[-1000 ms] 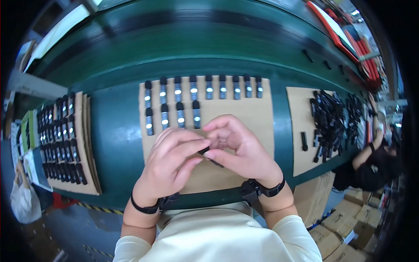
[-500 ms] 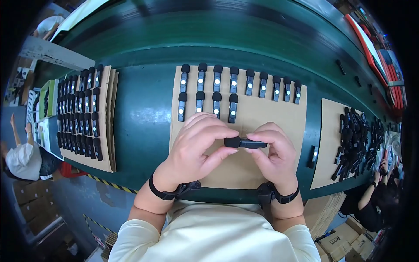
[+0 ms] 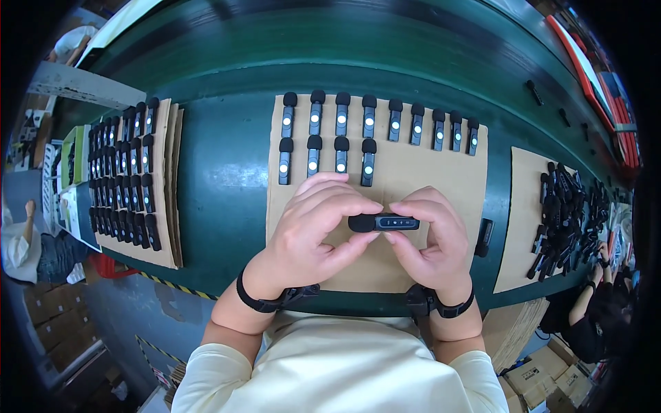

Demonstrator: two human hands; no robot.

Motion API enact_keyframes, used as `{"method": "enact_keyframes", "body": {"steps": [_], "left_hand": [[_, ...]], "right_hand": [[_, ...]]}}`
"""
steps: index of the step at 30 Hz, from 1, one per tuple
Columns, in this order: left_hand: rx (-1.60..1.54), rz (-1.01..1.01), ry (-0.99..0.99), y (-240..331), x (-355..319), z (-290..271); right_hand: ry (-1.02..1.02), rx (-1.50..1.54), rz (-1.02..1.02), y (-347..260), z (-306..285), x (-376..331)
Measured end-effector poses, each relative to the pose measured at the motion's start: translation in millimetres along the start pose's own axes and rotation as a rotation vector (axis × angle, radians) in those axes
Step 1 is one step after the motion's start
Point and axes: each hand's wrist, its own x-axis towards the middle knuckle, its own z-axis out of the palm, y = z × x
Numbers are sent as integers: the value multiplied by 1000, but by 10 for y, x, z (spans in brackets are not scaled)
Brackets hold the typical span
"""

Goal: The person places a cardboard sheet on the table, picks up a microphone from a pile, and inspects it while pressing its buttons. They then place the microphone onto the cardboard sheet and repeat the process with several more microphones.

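Note:
Over the middle cardboard sheet (image 3: 427, 162), my two hands hold a small black wireless microphone (image 3: 396, 222) lying crosswise. My left hand (image 3: 310, 230) pinches it near its rounded foam cap, thumb below and forefinger above. My right hand (image 3: 437, 237) has thumb and fingertips on the upper and lower edges of its body. A strip with small marks shows on the side toward me. Beyond my hands, similar microphones (image 3: 341, 117) with white round dots stand in two rows, caps pointing away; the nearer row is shorter. My left fingers partly overlap that row's near side.
More microphones (image 3: 124, 186) fill a stack of cardboard sheets at left. A loose microphone (image 3: 485, 237) lies beside the middle sheet. At right, a jumbled pile of black microphones (image 3: 561, 220) covers part of another cardboard sheet (image 3: 520, 206). Other people work at both sides of the green table (image 3: 224, 172).
The held microphone has rolled so its marked strip faces up toward me. My right fingers have drawn closer to the left ones. The loose microphone at right no longer shows a white dot.

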Motion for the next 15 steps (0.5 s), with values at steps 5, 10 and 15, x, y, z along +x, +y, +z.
{"method": "enact_keyframes", "body": {"steps": [5,10,15], "left_hand": [[1,22,-8,23,18,-8],[24,34,-11,16,8,1],[19,33,-5,17,10,-1]], "right_hand": [[-5,-15,-28,-8,-5,3],[-12,-24,-31,-20,-8,10],[6,-38,-29,-43,-2,24]]}}
